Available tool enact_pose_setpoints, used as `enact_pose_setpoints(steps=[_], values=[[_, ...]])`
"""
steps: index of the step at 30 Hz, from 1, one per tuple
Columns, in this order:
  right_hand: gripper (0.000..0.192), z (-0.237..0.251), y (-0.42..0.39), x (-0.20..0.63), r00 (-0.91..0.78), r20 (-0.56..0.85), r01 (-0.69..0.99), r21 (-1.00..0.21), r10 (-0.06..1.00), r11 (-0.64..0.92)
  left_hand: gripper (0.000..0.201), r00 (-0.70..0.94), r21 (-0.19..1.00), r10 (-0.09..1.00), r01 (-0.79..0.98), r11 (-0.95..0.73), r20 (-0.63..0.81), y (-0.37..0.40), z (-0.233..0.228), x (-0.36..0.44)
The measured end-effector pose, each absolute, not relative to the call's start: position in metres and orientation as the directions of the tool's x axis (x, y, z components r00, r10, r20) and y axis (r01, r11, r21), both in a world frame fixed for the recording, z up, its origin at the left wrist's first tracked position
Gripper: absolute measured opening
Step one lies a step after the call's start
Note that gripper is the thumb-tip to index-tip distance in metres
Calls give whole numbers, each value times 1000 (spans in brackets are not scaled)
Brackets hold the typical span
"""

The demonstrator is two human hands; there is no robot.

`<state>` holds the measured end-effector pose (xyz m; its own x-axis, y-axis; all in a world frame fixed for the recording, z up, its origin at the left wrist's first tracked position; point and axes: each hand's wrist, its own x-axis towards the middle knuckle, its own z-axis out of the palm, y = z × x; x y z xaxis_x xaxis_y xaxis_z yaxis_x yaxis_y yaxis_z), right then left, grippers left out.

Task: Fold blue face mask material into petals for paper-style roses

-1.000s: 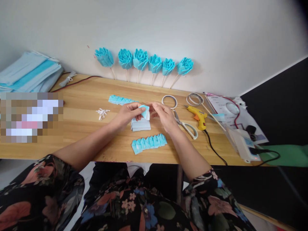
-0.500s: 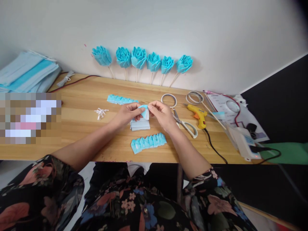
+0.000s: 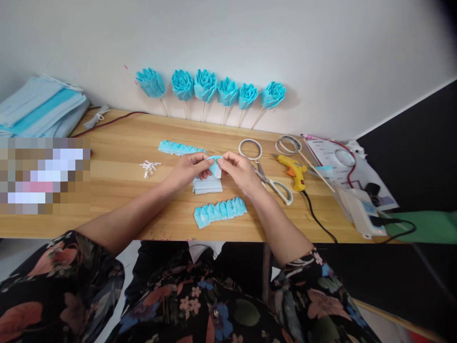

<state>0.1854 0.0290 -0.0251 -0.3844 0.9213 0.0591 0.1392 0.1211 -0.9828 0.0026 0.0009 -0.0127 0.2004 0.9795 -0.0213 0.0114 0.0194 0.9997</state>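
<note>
Between my two hands is a small folded blue piece of fabric (image 3: 214, 166), paler on its lower right part. My left hand (image 3: 193, 167) pinches its left side, thumb on the front. On the right edge, my right hand (image 3: 233, 167) grips it between thumb and fingers. Just below lies a stack of pale blue fabric pieces (image 3: 207, 185), partly hidden by my fingers. A pleated blue strip (image 3: 220, 212) rests nearer the table's front edge. Behind my left hand is another pleated strip (image 3: 180, 147), its right end partly covered.
Several blue fabric roses (image 3: 205, 86) on sticks lean against the wall. Scissors (image 3: 278, 188), tape rolls (image 3: 250, 149) and a yellow glue gun (image 3: 294, 171) lie right, near a power strip (image 3: 367, 219). Small white pieces (image 3: 149, 168) and stacked masks (image 3: 39, 107) are left.
My right thumb has shifted slightly left and down onto the folded fabric piece, and the fingers have closed in on its edge. My left hand stays almost still.
</note>
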Motion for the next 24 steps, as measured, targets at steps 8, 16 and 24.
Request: enact_pose_setpoints(steps=[8, 16, 24], values=[[38, -20, 27, 184, -370, 54, 102, -990, 928, 99, 25, 191, 1000, 981, -17, 20, -16, 4, -17, 2], [38, -18, 27, 184, -365, 55, 112, -988, 930, 102, 25, 142, 1000, 990, -3, 13, -13, 5, -19, 3], [32, -20, 28, 187, -370, 84, 157, -976, 925, 151, 23, 134, 1000, 991, 15, 18, -19, 4, -17, 4]])
